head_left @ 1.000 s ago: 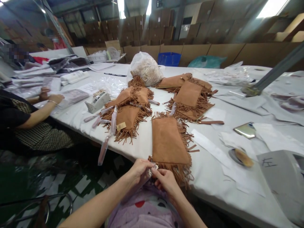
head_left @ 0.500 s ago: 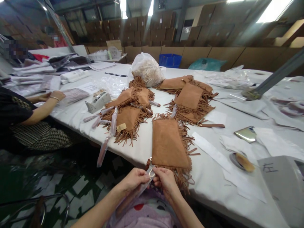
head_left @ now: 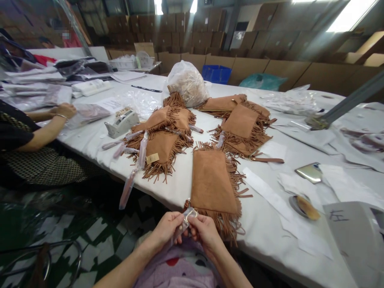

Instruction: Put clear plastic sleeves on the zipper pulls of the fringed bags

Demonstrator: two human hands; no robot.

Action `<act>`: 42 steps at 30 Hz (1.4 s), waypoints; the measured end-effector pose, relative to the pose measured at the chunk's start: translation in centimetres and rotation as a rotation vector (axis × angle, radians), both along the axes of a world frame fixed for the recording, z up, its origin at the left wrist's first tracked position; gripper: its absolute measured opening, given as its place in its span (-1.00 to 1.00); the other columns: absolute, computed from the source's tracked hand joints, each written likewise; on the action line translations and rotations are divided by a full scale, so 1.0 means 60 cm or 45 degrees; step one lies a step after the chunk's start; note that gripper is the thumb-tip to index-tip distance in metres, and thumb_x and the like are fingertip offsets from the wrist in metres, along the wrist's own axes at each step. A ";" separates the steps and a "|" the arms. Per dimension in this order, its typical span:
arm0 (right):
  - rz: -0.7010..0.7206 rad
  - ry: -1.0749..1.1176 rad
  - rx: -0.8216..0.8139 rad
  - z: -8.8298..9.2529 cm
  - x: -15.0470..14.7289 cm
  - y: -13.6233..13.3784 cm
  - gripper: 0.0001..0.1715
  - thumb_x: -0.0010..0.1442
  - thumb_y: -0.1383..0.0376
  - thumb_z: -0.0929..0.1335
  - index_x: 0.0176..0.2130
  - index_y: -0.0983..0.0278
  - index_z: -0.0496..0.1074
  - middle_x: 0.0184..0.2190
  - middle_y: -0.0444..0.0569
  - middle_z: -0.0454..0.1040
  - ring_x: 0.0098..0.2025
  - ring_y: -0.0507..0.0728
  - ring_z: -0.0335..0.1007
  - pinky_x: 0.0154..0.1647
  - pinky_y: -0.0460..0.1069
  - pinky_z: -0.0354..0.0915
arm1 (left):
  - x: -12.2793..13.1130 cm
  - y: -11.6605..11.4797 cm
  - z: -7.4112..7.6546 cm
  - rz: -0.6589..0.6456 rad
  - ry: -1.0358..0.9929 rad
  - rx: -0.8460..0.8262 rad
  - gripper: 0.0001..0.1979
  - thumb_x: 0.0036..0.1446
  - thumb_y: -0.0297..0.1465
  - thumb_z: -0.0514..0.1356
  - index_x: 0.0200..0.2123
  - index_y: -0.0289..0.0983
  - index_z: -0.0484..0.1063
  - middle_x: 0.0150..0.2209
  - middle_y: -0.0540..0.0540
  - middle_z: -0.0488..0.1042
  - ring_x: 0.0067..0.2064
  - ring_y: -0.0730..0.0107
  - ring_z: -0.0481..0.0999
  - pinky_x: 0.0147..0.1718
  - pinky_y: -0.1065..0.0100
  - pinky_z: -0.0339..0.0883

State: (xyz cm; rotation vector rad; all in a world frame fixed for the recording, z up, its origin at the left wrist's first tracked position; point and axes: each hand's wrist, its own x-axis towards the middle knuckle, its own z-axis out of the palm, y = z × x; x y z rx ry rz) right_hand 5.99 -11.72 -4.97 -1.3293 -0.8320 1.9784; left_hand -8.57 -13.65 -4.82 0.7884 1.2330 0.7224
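A brown fringed suede pouch [head_left: 213, 182] lies flat at the table's front edge, its fringe hanging over. Just off its lower left corner, a clear plastic sleeve [head_left: 186, 216] covers a pale metal clasp [head_left: 192, 214]. My left hand [head_left: 168, 229] is closed, pinching the sleeve from the left. From the other side my right hand [head_left: 204, 231] grips the sleeve at the clasp with thumb and fingers. The strap inside the sleeve is mostly hidden behind my hands.
More fringed pouches [head_left: 160, 150] with plastic-wrapped straps lie left, others [head_left: 240, 122] behind. A tape dispenser [head_left: 122, 123] stands near a co-worker's hand [head_left: 66, 111]. At right are a phone [head_left: 309, 172], a tape roll [head_left: 304, 207] and a grey machine [head_left: 355, 236]. A slanted post [head_left: 349, 100] crosses the table.
The sleeve has shifted up around the clasp, and its long lower length no longer shows below my left hand. My fingers have come closer together. The view has tilted slightly.
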 end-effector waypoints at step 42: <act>0.010 -0.182 0.134 -0.002 0.001 0.024 -0.32 0.05 -0.21 0.21 -0.68 0.29 0.26 -0.86 -0.20 0.20 -0.86 -0.09 0.01 -0.84 -0.18 -0.09 | 0.030 -0.006 0.012 0.055 -0.078 -0.009 -0.52 -0.10 0.03 0.21 -0.47 -0.33 0.38 -0.67 0.07 0.34 -0.79 0.72 -0.06 -0.80 0.54 -0.20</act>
